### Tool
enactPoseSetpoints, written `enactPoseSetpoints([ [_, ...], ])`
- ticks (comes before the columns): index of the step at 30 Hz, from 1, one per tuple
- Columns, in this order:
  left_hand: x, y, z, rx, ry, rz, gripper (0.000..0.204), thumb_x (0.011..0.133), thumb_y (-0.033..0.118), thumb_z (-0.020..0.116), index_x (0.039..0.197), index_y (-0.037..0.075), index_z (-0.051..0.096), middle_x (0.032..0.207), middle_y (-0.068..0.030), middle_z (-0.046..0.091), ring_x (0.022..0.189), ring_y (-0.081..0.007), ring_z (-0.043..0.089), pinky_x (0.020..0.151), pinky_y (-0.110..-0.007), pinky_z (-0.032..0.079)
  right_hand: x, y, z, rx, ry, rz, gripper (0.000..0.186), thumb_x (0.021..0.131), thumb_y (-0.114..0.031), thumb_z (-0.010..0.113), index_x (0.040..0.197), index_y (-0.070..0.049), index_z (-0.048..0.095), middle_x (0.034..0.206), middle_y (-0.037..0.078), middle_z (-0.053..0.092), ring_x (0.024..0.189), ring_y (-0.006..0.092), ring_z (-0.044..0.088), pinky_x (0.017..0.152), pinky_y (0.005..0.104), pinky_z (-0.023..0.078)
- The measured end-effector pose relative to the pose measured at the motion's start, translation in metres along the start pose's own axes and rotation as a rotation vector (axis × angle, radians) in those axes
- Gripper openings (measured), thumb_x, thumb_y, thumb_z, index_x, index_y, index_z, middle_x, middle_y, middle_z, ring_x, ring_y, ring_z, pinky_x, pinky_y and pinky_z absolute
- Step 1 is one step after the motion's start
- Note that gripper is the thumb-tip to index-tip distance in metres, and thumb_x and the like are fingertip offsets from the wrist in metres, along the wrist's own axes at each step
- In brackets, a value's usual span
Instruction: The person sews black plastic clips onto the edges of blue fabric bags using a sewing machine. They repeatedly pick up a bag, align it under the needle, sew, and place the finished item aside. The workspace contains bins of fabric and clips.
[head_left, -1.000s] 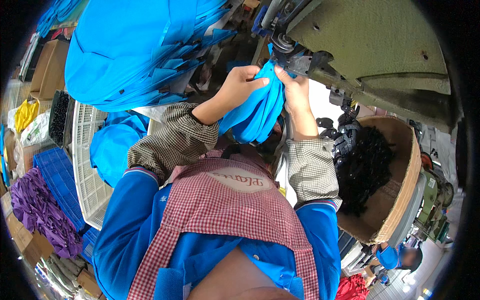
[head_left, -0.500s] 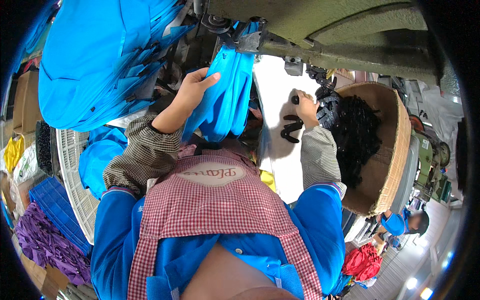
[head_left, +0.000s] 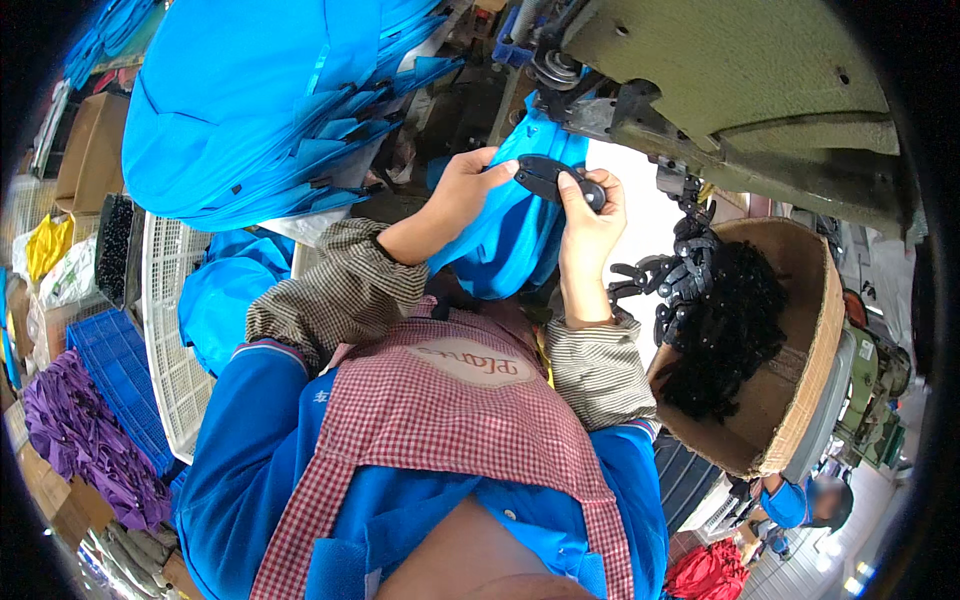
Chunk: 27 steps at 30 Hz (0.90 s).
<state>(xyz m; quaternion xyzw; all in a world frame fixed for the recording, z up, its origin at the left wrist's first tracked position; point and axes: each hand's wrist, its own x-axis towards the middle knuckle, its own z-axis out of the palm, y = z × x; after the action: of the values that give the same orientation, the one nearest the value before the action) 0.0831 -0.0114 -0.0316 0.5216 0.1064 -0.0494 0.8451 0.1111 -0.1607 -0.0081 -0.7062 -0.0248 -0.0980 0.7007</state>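
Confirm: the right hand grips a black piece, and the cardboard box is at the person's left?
Wrong side: the head view shows the cardboard box at the person's right. The right hand does grip a black piece.

Wide fisheye view from my head, facing downward. My bare left hand (head_left: 460, 198) and bare right hand (head_left: 590, 228) appear near.

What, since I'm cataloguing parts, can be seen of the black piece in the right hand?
The black piece is elongated, with a rounded knob at its right end; it looks like hard plastic. It slants slightly down to the right, in front of blue fabric. The right hand grips it near the knob; its other end meets the left hand at the fingertips. Finer detail is unclear.
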Motion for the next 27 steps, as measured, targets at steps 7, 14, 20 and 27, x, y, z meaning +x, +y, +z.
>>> enactPoseSetpoints([
  [7,0.002,-0.006,-0.005,-0.070,-0.029,-0.008,0.020,0.090,0.016,0.051,0.098,0.000,0.061,0.083,-0.0006,0.062,0.071,-0.0061,0.057,0.065,-0.022,0.047,-0.008,-0.010,-0.007,0.085,-0.288,0.285,0.008,0.078,-0.005,0.067,0.076,-0.001,0.061,0.062,-0.008,0.048,0.055,0.0016,0.039,0.050,0.0157,0.031],
  [14,0.001,-0.005,0.002,-0.150,0.003,-0.026,0.021,0.091,0.017,0.049,0.098,0.001,0.060,0.084,0.0001,0.062,0.071,-0.0060,0.056,0.065,-0.021,0.046,0.009,0.002,0.011,0.251,-0.160,0.422,0.015,0.081,-0.010,0.065,0.071,-0.005,0.056,0.063,-0.003,0.054,0.048,0.0037,0.045,0.043,0.0176,0.036],
  [20,0.003,0.007,-0.003,-0.087,-0.033,-0.024,0.024,0.090,0.019,0.051,0.098,-0.001,0.062,0.088,-0.0018,0.063,0.077,-0.0070,0.056,0.069,-0.022,0.045,0.016,-0.007,-0.003,-0.141,-0.203,0.312,0.026,0.085,-0.021,0.061,0.065,-0.006,0.053,0.052,0.002,0.053,0.044,0.0067,0.049,0.041,0.0190,0.039],
  [27,0.010,0.028,-0.006,0.037,-0.113,-0.069,0.025,0.089,0.019,0.052,0.101,-0.002,0.061,0.090,-0.0026,0.063,0.076,-0.0078,0.056,0.070,-0.023,0.046,0.110,0.123,-0.014,-0.748,-0.553,-0.137,0.021,0.081,-0.017,0.062,0.066,-0.004,0.057,0.060,0.005,0.059,0.053,0.0102,0.053,0.050,0.0222,0.042],
])
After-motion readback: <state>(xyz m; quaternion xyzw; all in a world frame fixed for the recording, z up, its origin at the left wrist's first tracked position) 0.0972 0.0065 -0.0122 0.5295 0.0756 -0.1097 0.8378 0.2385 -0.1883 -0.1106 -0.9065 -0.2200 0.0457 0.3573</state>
